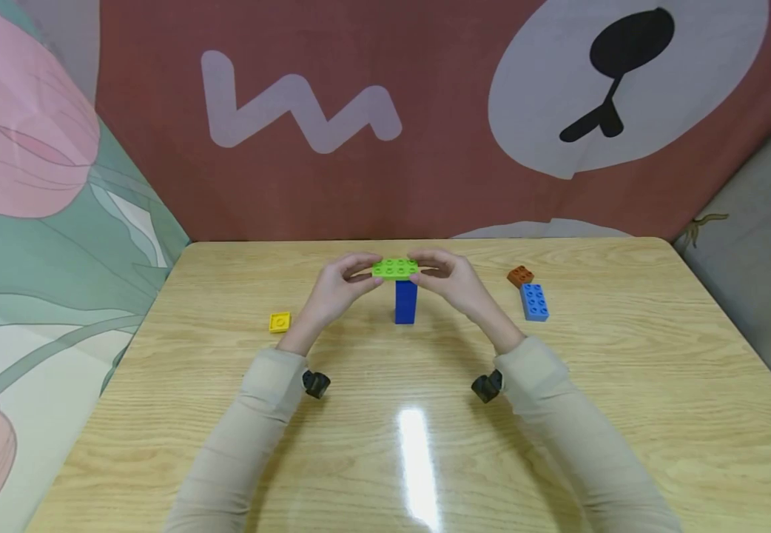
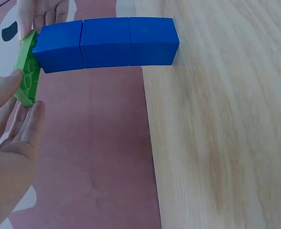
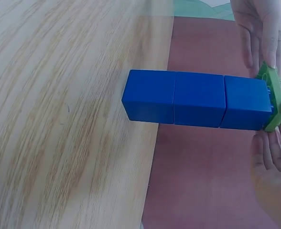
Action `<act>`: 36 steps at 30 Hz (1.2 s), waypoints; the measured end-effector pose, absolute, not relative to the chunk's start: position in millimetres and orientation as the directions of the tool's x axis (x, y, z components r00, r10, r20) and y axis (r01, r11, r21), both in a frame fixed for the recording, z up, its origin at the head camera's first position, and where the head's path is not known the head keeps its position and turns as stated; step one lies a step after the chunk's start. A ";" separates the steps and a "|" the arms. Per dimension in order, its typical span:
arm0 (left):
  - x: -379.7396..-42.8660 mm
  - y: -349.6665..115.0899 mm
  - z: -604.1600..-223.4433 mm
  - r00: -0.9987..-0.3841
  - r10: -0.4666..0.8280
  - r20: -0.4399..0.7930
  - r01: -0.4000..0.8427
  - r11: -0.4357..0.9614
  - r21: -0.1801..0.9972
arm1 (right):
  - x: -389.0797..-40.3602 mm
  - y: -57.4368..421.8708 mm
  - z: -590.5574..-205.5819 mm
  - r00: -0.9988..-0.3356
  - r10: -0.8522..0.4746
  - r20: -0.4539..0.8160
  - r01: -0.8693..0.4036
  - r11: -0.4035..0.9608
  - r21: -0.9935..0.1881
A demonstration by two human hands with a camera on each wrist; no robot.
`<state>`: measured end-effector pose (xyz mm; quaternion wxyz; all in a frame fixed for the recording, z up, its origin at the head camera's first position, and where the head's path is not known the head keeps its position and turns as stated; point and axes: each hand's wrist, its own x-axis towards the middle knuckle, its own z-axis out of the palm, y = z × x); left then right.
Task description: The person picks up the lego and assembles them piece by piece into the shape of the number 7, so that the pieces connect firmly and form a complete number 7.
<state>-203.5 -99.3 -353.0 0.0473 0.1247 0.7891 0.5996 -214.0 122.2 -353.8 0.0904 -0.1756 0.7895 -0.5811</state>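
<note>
A bright green building brick (image 1: 395,269) with two rows of studs lies across the top of a blue tower (image 1: 405,303). Three blue bricks (image 2: 105,43) stacked upright on the table make up this tower. My left hand (image 1: 334,290) pinches the green brick's left end between thumb and fingers. At the other end, my right hand (image 1: 453,283) pinches it the same way. The green brick overhangs the tower to the left. In the right wrist view, some studs of the top blue brick (image 3: 248,102) show just below the green one.
A yellow brick (image 1: 280,322) lies on the table left of my left forearm. To the right, an orange-brown brick (image 1: 521,276) sits against a lighter blue brick (image 1: 535,302). The wooden table (image 1: 372,459) ends at a printed cloth backdrop (image 1: 359,192).
</note>
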 end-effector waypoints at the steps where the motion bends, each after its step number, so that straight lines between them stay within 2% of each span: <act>1: -203.5 -99.3 -353.2 -0.964 0.255 0.076 0.142 0.254 0.957 | -214.0 122.3 -354.2 -0.922 -0.381 0.062 -0.176 0.273 -0.946; 11: -204.7 -99.8 -356.0 -0.962 0.264 0.077 0.160 0.307 0.938 | -213.5 122.8 -355.7 -0.925 -0.377 0.042 -0.165 0.300 -0.940; 16: -203.8 -99.0 -356.4 -0.952 0.268 0.150 0.246 0.372 0.895 | -214.3 123.0 -357.7 -0.924 -0.380 0.037 -0.162 0.304 -0.939; 20: -202.6 -97.0 -359.6 -0.897 0.302 0.324 0.438 0.499 0.748 | -214.8 123.3 -356.9 -0.926 -0.377 0.030 -0.155 0.305 -0.940; 25: -198.8 -93.2 -360.9 -0.748 0.433 0.503 0.650 0.634 0.420 | -215.4 123.0 -357.0 -0.927 -0.372 0.054 -0.182 0.318 -0.930; 28: -197.0 -91.1 -359.8 -0.659 0.520 0.543 0.712 0.663 0.230 | -215.0 123.1 -360.2 -0.925 -0.362 0.114 -0.248 0.349 -0.904; 31: -196.3 -90.5 -361.1 -0.610 0.569 0.551 0.735 0.666 0.126 | -214.4 122.6 -364.5 -0.899 -0.366 0.242 -0.385 0.397 -0.833; 33: -196.1 -90.5 -362.1 -0.598 0.583 0.550 0.739 0.666 0.098 | -213.9 122.3 -367.7 -0.848 -0.390 0.359 -0.512 0.426 -0.746; 36: -196.2 -90.7 -363.0 -0.588 0.592 0.551 0.746 0.660 0.087 | -213.8 121.7 -371.3 -0.725 -0.438 0.531 -0.688 0.460 -0.561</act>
